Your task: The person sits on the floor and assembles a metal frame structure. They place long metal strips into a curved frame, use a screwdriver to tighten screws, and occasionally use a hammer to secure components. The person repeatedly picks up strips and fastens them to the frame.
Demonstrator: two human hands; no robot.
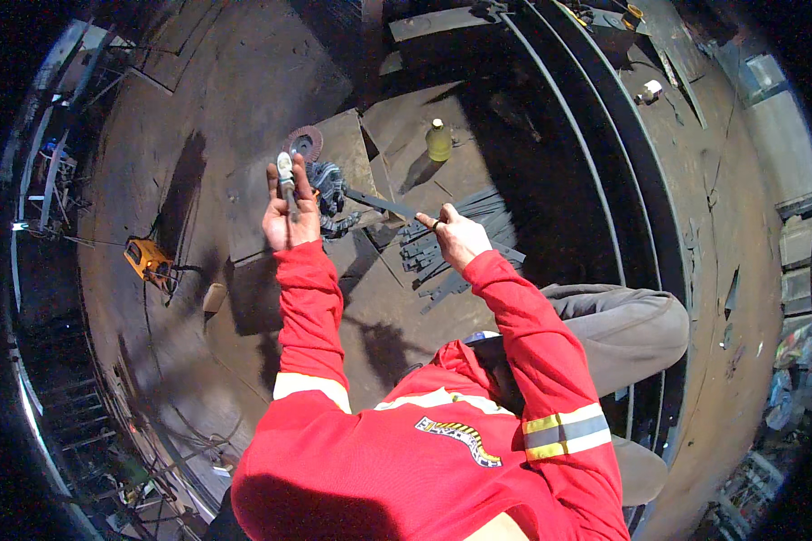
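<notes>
This is looking like a metalworking shop: dark strips (478, 219) are lying heaped (long beams (604, 137) are running alongside), and a grinding disc (308, 142) is showing nearby.

The red shirt (334, 460) has a yellow, grey and whitish-yellow band on its right sleeve, a pale cream band on the left, and a badge (460, 440) in black, yellow and white. At the left hand (290, 212), a slim object (286, 171) is white above and grey below; the strip (383, 206) at the right hand (460, 239) is dark grey. Gloves (329, 187) show grey-and-black stripes, the far disc (305, 144) a reddish-brown rim, the bottle (438, 144) yellow-green under white
</notes>
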